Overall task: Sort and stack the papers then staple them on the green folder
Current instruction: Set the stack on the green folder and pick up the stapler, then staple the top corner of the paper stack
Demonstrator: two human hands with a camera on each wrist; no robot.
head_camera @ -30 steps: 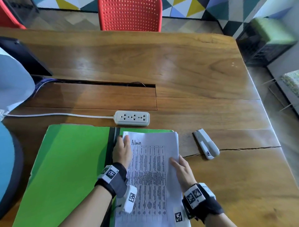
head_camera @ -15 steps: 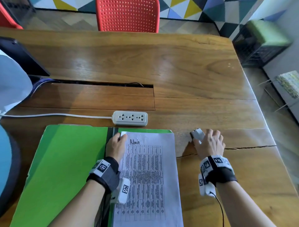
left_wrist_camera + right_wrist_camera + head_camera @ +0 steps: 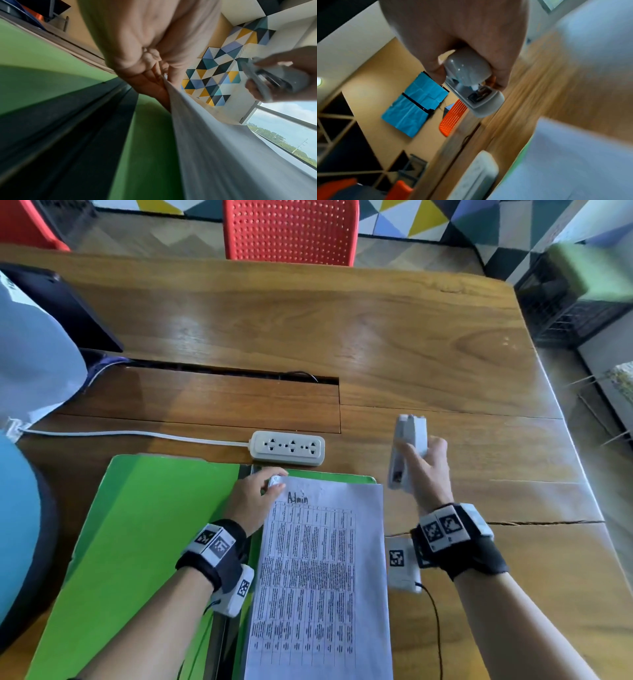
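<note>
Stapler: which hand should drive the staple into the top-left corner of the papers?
Right. The right hand already grips the stapler in the air, beside the papers. The left hand pinches their top-left corner on the green folder, so it is better kept holding the stack.

- The right hand [image 3: 423, 470], which lay on the papers [image 3: 322, 577] a second ago and then reached over, now grips the stapler [image 3: 407, 453].
- The stapler is off the desk [image 3: 394, 337], raised above its old spot right of the papers.
- The left hand's [image 3: 255, 498] fingers [image 3: 274, 479] now curl at the papers' top-left corner.
</note>
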